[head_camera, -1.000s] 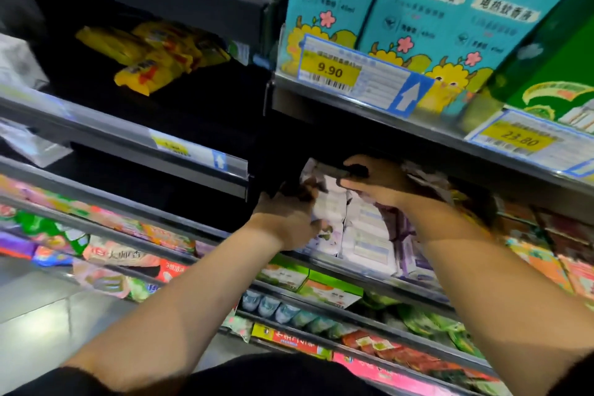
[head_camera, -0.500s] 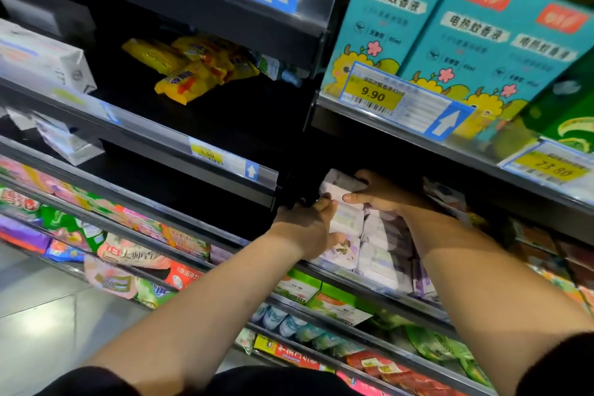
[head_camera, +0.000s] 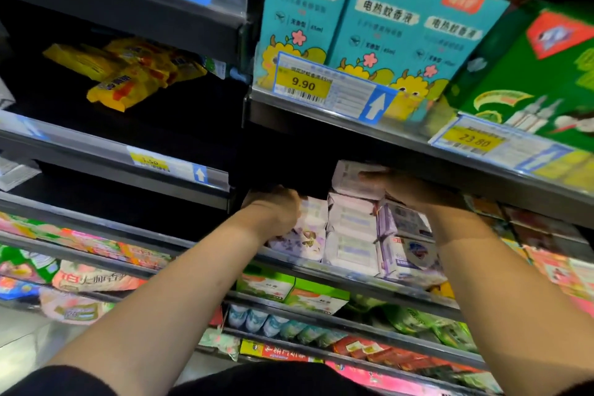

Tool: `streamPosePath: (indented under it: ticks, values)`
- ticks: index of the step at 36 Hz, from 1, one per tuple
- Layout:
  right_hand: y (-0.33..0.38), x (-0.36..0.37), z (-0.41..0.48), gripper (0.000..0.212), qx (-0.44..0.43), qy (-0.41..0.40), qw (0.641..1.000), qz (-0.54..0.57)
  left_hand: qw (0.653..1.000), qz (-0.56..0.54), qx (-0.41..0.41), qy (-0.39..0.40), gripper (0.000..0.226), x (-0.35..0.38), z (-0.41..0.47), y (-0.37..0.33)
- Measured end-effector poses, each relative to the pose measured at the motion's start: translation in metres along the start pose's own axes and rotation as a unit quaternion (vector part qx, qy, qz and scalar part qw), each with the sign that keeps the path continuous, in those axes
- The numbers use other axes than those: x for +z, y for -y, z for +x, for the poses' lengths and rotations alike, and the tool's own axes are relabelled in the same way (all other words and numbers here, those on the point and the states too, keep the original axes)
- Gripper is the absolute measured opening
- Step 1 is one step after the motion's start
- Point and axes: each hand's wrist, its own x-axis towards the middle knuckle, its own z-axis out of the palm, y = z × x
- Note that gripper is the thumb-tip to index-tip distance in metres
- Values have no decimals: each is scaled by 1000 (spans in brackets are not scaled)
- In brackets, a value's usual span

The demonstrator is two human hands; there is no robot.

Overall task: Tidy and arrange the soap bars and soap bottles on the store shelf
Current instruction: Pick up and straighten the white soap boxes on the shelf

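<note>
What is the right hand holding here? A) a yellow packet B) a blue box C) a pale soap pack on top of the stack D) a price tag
C: the right hand grips the pale soap pack lying on top of the stack.

Dark shelf (head_camera: 353, 279), pale soap packs (head_camera: 350, 244) stacked along its front

Black sleeves (head_camera: 54, 382), bare forearms (head_camera: 180, 286)

My soap bars (head_camera: 352, 228) pale lilac-white, one purple-floral; teal boxes (head_camera: 385, 26) with yellow-pink flowers; green box (head_camera: 546, 80); yellow packets (head_camera: 128, 74).
</note>
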Motion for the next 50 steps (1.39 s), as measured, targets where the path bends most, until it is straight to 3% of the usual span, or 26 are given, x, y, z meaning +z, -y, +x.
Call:
streamPosePath:
  ticks: [3,10,16,21,25,31,38,45,50]
  values:
    - [10,-4,-28,39,-39,30,996,-81,1000,7,-1,-6,48,-5,6,-3]
    - [-15,8,-40,50,-116,-90,983,-109,999,0,6,-39,62,-5,10,-14]
    - [-26,11,-43,62,-137,-110,975,-135,997,40,28,-60,73,-4,16,-18]
    - [-27,11,-44,58,-136,-110,961,-216,997,-29,44,-60,60,10,25,-21]
    - [-25,5,-48,61,-117,-71,973,-184,996,-42,24,-76,70,6,27,-22]
    - [-38,9,-47,63,-157,-130,966,-158,996,-43,21,-78,71,-4,26,-18]
    - [-36,6,-49,26,-116,-155,981,6,986,-78,67,-128,78,-20,7,-20]
    - [-36,6,-53,35,-75,-167,981,62,983,-54,164,-61,81,-3,0,-64]
    - [-40,10,-54,58,-19,-111,989,92,975,-20,173,-140,72,16,8,-81]
